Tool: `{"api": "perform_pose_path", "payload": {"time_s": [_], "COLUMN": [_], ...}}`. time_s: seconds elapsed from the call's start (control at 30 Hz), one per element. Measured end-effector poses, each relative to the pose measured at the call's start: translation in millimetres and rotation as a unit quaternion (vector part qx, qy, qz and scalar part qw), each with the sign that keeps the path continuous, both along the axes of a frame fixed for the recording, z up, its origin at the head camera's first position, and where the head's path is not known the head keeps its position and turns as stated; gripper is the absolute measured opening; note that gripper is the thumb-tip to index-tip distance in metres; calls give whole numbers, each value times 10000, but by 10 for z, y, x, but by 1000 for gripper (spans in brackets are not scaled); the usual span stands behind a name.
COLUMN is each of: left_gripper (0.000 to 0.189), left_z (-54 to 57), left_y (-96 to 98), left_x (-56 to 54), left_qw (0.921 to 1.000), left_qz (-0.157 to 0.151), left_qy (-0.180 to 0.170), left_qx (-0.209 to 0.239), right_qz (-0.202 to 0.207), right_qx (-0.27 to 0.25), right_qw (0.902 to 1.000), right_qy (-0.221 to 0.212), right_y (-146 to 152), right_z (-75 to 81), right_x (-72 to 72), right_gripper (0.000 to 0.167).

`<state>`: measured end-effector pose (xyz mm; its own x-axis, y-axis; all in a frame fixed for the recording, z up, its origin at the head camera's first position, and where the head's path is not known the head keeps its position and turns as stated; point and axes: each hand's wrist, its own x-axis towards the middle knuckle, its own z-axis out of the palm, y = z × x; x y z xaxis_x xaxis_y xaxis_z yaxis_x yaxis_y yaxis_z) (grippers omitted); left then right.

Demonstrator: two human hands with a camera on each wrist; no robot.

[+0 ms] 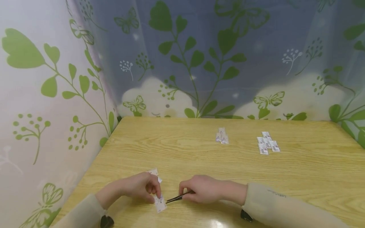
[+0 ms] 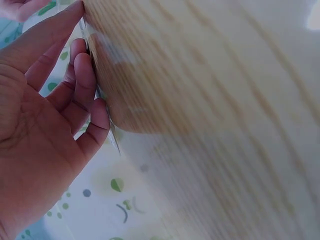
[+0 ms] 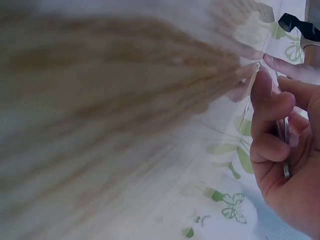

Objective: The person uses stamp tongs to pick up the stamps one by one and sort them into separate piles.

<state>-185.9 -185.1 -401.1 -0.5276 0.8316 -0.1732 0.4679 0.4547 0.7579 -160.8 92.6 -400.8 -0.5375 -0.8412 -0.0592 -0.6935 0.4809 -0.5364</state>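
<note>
A small white printed card [image 1: 160,204] lies on the wooden table in front of me, a flat rectangle with faint purple marks. My left hand [image 1: 141,189] holds it at its far end with the fingertips of thumb and forefinger. Just beyond that hand, partly covered by it, lie more such cards [image 1: 154,172]. My right hand [image 1: 203,189] grips dark tweezers [image 1: 174,199], whose tips point left and reach the near card's right edge. In the right wrist view the tweezers [image 3: 286,150] run through the curled fingers. The left wrist view shows the left hand [image 2: 55,110] with its fingertips down at the tabletop.
Farther back on the table [image 1: 176,148] lies a cluster of small cards [image 1: 221,136]. To its right is a larger overlapping cluster [image 1: 267,143] of several cards. A leaf-patterned cloth [image 1: 182,63] hangs behind the table and along its left side.
</note>
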Motion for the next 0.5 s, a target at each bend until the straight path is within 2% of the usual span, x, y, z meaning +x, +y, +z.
{"api": "perform_pose_path", "payload": {"time_s": [0.3, 0.5], "left_gripper": [19, 19], "left_z": [-35, -68], "left_y": [-16, -27], "left_x": [-14, -12], "left_qw": [9999, 9998], "left_qz": [115, 33], "left_qy": [10, 172], "left_qx": [-29, 17], "right_qz": [141, 123], "right_qx": [-7, 54], "right_qw": [9993, 9999], "right_qy": [339, 3], "right_y": [-119, -88], "right_z": [-21, 45], "right_x": [2, 20], "right_gripper": [4, 3]}}
